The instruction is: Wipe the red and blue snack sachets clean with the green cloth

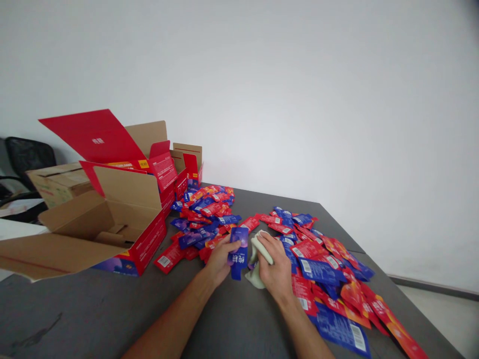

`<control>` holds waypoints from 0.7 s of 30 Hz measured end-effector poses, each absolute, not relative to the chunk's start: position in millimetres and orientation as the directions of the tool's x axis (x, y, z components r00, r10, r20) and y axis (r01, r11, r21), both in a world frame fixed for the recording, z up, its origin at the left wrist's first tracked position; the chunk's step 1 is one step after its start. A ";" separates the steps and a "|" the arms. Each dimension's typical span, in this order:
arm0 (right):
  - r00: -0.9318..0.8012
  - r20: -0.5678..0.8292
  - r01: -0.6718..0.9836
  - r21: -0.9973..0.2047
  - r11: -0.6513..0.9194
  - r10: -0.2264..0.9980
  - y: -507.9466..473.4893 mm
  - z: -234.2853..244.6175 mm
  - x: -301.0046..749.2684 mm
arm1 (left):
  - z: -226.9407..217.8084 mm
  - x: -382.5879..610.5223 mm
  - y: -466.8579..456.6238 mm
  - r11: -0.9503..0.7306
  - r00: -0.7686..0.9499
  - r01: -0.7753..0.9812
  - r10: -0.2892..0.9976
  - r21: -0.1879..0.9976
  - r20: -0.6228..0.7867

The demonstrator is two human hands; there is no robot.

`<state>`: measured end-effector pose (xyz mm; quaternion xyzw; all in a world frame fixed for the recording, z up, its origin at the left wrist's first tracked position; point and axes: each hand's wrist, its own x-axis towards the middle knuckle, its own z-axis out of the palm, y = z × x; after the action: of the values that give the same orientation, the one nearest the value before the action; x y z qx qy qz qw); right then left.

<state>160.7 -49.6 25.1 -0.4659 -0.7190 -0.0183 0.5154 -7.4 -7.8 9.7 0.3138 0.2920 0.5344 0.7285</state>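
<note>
My left hand [220, 258] pinches a blue sachet [238, 252] and holds it upright just above the dark grey table [112, 309]. My right hand [275, 267] is closed round a pale, crumpled cloth [257, 259] that touches the sachet's right side. Both hands sit between two heaps of sachets. A pile of red and blue sachets [204, 214] lies behind my left hand. A second, longer spread of red and blue sachets [329, 269] runs along the right of my right hand to the table's near edge.
An open red and brown cardboard box [112, 219] lies at the left with its flaps spread. Smaller open red boxes [187, 167] stand behind it. A plain brown carton [60, 182] and a black chair [26, 157] are at far left. A white wall fills the background.
</note>
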 end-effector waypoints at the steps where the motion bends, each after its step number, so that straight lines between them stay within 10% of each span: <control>1: -0.086 0.755 0.676 -0.435 0.594 0.650 -50.9 24.1 158.5 | 11.5 -7.9 -7.3 0.232 0.243 -0.623 0.965 0.747 -0.097; 7: -0.465 0.588 0.642 -0.290 0.709 0.662 -57.3 17.6 138.2 | 20.6 -8.5 -10.4 0.319 0.408 -0.677 0.913 0.663 -0.022; 14: -0.168 0.684 0.819 -0.303 0.486 0.710 -46.5 16.0 154.4 | 13.9 9.1 -25.1 0.426 0.524 -0.612 0.850 0.666 -0.062; 21: -0.454 0.557 0.701 -0.259 0.664 0.696 -54.6 21.5 143.9 | 19.8 7.1 -19.8 0.348 0.411 -0.696 0.911 0.628 -0.049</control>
<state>143.9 -54.6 21.5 -0.4096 -0.8525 -0.0042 0.3247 7.1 -19.8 19.8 0.2676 0.2006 0.5045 0.7960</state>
